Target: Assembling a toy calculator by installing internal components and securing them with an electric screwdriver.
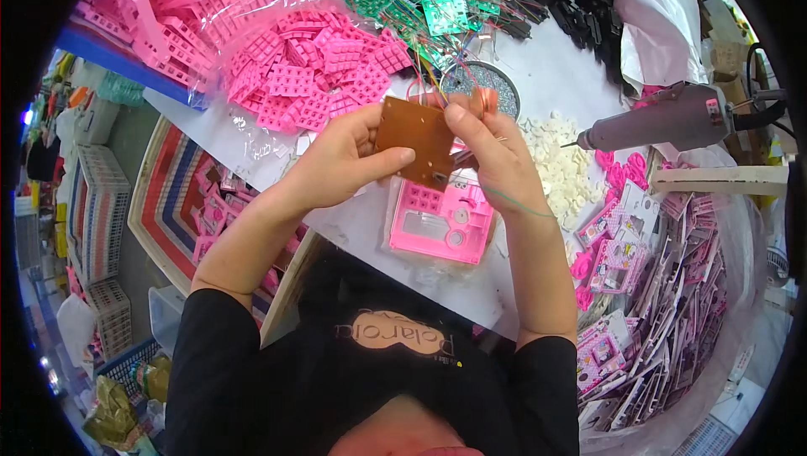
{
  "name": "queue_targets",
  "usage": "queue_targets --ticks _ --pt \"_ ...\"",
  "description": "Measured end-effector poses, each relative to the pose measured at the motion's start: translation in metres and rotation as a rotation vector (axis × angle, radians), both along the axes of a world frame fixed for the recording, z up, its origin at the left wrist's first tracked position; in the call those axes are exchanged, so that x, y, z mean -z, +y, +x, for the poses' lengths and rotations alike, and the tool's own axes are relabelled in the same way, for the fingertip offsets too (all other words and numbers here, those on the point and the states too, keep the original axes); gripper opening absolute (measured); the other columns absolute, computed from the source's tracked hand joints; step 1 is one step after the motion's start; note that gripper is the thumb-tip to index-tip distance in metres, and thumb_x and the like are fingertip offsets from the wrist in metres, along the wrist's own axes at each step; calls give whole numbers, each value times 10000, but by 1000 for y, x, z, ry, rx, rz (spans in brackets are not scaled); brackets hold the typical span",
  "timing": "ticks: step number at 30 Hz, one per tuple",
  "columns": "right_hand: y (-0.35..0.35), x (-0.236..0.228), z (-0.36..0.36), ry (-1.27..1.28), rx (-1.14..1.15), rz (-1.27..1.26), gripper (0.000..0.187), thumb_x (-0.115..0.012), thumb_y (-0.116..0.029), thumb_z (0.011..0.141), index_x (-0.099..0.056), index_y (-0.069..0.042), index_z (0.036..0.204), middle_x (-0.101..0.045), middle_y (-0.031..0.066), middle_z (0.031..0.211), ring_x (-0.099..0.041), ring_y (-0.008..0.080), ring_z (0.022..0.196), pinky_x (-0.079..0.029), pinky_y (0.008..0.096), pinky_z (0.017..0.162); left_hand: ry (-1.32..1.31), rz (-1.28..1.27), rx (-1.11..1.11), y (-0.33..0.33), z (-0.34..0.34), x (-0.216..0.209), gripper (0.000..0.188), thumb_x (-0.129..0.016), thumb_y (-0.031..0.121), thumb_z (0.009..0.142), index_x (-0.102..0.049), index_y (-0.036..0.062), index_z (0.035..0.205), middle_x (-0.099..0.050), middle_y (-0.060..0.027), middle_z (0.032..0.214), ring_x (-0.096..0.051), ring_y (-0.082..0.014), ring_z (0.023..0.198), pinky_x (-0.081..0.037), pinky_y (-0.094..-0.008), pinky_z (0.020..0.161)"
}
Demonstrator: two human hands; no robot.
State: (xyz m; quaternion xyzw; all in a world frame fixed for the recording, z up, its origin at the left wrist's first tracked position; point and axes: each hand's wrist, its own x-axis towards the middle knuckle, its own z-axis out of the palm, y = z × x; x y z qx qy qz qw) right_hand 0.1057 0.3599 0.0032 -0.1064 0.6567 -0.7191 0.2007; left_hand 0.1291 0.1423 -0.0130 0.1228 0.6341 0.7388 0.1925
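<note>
Circuit board (414, 135), likely light, stiff and best edge-held, is pinched by the left hand (346, 158); right hand (503, 149) is curled alongside, grip unclear.

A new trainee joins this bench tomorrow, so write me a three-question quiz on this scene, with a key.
1. What does the left hand hold?
A. a green board
B. a brown board
C. a pink keypad

2. True or false: in the picture, the pink case shows higher than the brown board.

3. Which tool shows to the right of the right hand, and which way does its tip point?

Key:
1. B.
2. False; the case shows lower than the board.
3. A grey power screwdriver; its tip points left in the picture.
</note>
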Motion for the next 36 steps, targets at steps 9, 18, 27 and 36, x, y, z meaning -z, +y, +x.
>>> queue_targets --ticks 9,18,27,36 --pt "20 36 17 -148 285 -203 327 -586 -286 1020 -691 24 1026 -652 54 833 -603 97 702 -563 261 607 -127 226 -210 -4 14 36 367 -588 148 1002 -534 30 1345 -680 -90 1172 -684 -180 1018 -579 -325 794" --pt "3 57 18 -420 236 -395 269 -584 -278 1028 -647 -24 969 -617 25 730 -534 83 542 -442 231 471 -269 490 -195 12 19 45 587 -527 395 986 -437 -6 1405 -628 -228 1270 -689 -352 1045 -617 -397 635" --pt "-10 56 21 -306 350 -352 212 -573 -208 1027 -664 -29 1096 -649 29 888 -602 100 764 -517 263 682 -194 748 -20 3 14 64 554 -524 312 1005 -413 -17 1436 -591 -207 1315 -648 -332 1132 -565 -456 891" --pt "103 4 91 94 -701 406 243 -676 -245 925 -734 -53 1063 -700 68 794 -675 198 692 -522 293 643 98 199 -192 -27 36 38 361 -524 79 1018 -495 -17 1365 -641 -120 1238 -644 -151 996 -528 -321 864"
